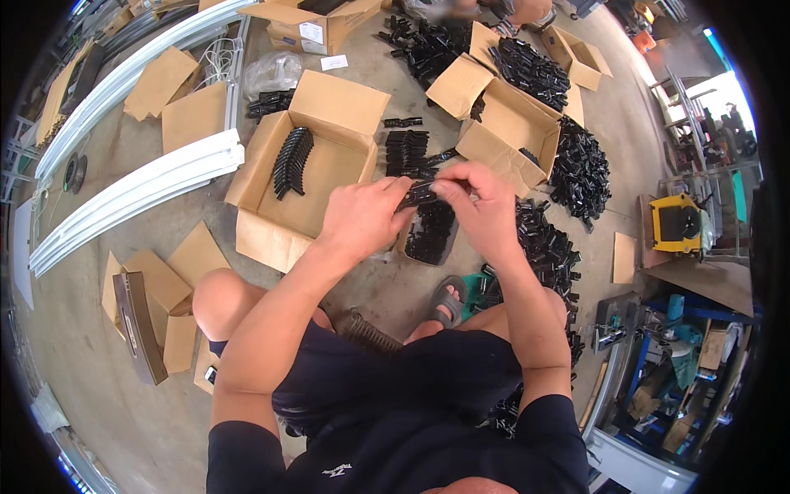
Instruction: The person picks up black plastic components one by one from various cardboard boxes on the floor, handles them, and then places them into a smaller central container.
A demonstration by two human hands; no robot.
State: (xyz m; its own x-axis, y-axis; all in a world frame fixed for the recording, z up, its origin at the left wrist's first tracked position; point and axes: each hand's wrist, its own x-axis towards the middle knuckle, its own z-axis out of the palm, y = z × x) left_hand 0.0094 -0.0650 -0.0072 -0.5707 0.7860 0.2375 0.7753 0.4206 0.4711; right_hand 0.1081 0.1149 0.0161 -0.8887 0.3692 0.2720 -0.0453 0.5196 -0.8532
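Your left hand and right hand both have fingers clamped on one black part, near an open carton

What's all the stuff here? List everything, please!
Held part: one, black, between both hands
Open box: one, brown, ahead-left
Parts row: one, black, inside it
Second open box: one, brown, ahead-right
Other boxes: several, brown, lower left and top
Part heaps: several, black, ahead and right
Small pieces: many, black, container under hands
Strips: at least two bundles, white, left
Plastic bag: at least one, clear, upper left
Machine: one, yellow, far right
Tools and scraps: many, mixed, lower right
Other person: one, blurred, top edge
Sandal: one visible, grey, on foot
Left hand: one, bare, holding part
Right hand: one, bare, holding part
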